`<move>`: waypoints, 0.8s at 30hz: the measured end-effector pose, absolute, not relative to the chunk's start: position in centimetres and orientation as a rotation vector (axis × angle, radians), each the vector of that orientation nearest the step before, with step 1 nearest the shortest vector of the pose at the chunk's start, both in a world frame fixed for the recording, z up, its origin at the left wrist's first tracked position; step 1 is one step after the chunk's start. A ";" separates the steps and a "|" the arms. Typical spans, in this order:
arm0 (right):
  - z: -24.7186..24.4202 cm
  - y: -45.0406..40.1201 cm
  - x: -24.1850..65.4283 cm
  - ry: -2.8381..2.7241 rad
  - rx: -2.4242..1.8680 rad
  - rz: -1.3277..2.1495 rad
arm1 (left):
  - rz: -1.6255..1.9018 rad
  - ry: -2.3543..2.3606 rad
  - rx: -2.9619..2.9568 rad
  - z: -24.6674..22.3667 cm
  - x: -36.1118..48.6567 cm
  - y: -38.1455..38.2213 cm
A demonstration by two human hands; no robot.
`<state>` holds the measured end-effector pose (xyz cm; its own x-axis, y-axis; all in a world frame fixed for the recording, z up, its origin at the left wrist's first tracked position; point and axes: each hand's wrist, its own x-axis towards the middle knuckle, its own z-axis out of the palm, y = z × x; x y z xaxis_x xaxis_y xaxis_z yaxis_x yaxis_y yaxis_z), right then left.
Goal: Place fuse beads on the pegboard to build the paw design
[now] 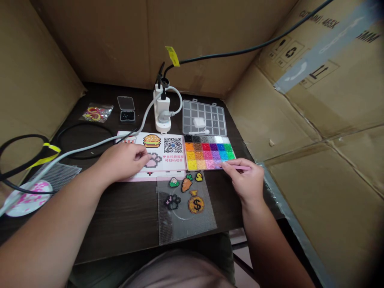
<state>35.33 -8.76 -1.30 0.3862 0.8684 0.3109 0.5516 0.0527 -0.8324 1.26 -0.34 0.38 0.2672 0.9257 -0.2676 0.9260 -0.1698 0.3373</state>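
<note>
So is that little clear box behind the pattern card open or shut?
Open: the small clear plastic box has its lid tipped back, leaving the black contents in its base uncovered.

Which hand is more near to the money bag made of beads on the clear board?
The right hand, holding pink tweezers, is nearer: it is up and to the right of the money bag. The left hand is farther, up and to the left, on the printed card.
</note>
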 end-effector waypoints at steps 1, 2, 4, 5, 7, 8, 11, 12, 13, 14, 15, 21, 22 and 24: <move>-1.3 -8.8 35.3 -1.287 -1.621 0.393 | -0.010 1.672 2.119 0.3 1.2 -0.3; -1.3 -8.8 35.2 -1.286 -1.618 0.399 | -0.020 1.669 2.126 0.3 1.2 -0.3; -1.4 -8.8 35.1 -1.277 -1.613 0.412 | -0.038 1.665 2.133 0.4 1.2 -0.4; -1.4 -8.8 35.1 -1.271 -1.612 0.417 | -0.040 1.663 2.133 0.4 1.2 -0.4; -1.5 -8.8 35.1 -1.266 -1.613 0.425 | -0.033 1.664 2.127 0.4 1.2 -0.4; -1.6 -8.8 35.1 -1.267 -1.614 0.426 | -0.028 1.665 2.124 0.5 1.2 -0.4; -1.6 -8.8 35.2 -1.275 -1.612 0.409 | -0.027 1.673 2.120 0.4 1.2 -0.4; -1.6 -8.8 35.2 -1.278 -1.610 0.404 | -0.030 1.672 2.120 0.4 1.2 -0.4; -1.6 -8.8 35.2 -1.280 -1.609 0.402 | -0.034 1.669 2.123 0.4 1.2 -0.3; -1.6 -8.8 35.3 -1.281 -1.607 0.401 | -0.038 1.666 2.126 0.4 1.2 -0.3; -1.5 -8.8 35.3 -1.283 -1.607 0.402 | -0.045 1.662 2.130 0.4 1.2 -0.3; -1.5 -8.7 35.2 -1.280 -1.602 0.410 | -0.068 1.672 2.133 0.4 1.3 -0.3; -1.5 -8.7 35.2 -1.281 -1.603 0.408 | -0.066 1.673 2.135 0.4 1.3 -0.3; -1.6 -8.7 35.2 -1.284 -1.606 0.407 | -0.059 1.673 2.137 0.5 1.4 -0.3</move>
